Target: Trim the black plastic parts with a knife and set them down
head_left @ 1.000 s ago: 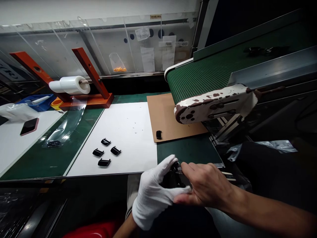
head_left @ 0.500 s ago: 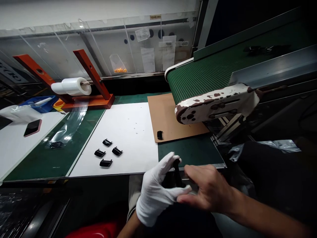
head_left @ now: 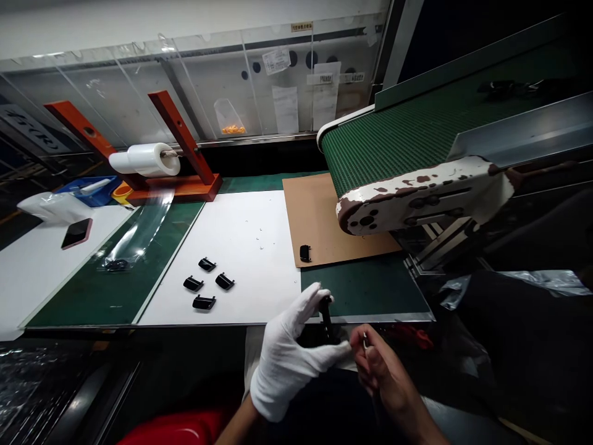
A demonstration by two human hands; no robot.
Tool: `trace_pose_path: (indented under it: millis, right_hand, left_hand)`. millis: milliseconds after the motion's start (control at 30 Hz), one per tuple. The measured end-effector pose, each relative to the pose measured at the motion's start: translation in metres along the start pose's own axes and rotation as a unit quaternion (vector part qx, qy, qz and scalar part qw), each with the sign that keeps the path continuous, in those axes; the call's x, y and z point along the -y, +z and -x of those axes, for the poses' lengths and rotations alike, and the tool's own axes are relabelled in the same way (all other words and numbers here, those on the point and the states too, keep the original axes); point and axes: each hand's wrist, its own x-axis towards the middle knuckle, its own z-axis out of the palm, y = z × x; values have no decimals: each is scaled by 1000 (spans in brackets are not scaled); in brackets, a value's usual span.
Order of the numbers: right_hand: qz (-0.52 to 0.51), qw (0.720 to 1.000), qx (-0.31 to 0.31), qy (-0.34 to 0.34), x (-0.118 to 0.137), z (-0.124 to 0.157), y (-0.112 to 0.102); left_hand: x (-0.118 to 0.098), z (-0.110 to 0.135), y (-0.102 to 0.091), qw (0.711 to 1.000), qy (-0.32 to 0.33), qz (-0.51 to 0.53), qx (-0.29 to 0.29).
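My left hand (head_left: pixel 290 361), in a white glove, pinches a small black plastic part (head_left: pixel 327 318) upright between thumb and fingers at the near table edge. My bare right hand (head_left: pixel 382 371) is curled just right of it, closed on a thin metal tool (head_left: pixel 364 339) whose tip shows by the fingers. Several similar black parts (head_left: pixel 208 282) lie on the white sheet (head_left: pixel 241 247) to the left. One more black part (head_left: pixel 304 253) rests on the brown cardboard (head_left: pixel 319 216).
A green conveyor belt (head_left: pixel 393 139) with a chipped white end roller juts over the table's right side. A clear film roll (head_left: pixel 146 159) on an orange stand sits at the back left. A phone (head_left: pixel 76 233) lies far left. Red-handled tool (head_left: pixel 412 335) lies by the table edge.
My right hand has pulled back from the black part and curled shut around the thin tool. The left hand has turned the part upright and lifted it slightly.
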Motion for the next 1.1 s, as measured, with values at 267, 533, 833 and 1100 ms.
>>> trace_pose_path:
  millis: [267, 533, 833, 1100]
  right_hand:
    - [-315, 933, 33, 170, -30, 12, 11]
    - [-350, 910, 6, 221, -25, 17, 4]
    - [-285, 933, 40, 218, -55, 10, 9]
    - [-296, 939, 67, 163, -60, 13, 3]
  left_hand:
    - [70, -47, -47, 921, -46, -359, 142]
    - [115, -62, -77, 887, -151, -361, 246]
    - [108, -120, -61, 894, -107, -346, 265]
    - [138, -187, -11, 826, -54, -413, 379]
